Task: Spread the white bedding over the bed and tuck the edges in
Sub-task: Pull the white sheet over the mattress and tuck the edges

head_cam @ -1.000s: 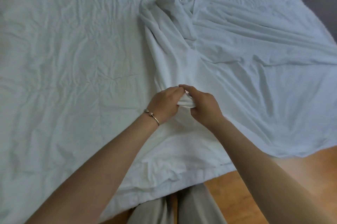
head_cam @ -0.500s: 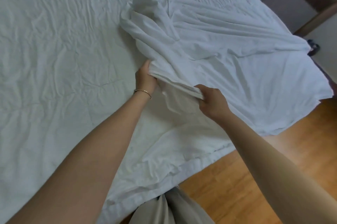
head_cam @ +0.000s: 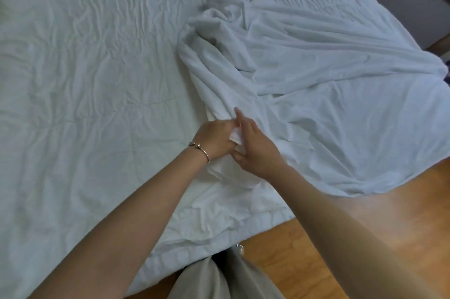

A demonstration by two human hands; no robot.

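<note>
White bedding (head_cam: 304, 75) lay bunched in soft folds across the right half of the frame, one corner spilling toward the wooden floor (head_cam: 365, 206); spreading looked barely begun, tucking untouched. At centre, the left hand (head_cam: 214, 138) and right hand (head_cam: 255, 150) pinched a small gathered fold together. Left of it, the bed (head_cam: 85, 79) showed thin, finely creased cloth.

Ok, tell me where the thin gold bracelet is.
In the head view, the thin gold bracelet circles the left wrist, left of centre, just behind the left hand gripping the bunched white sheet.
</note>
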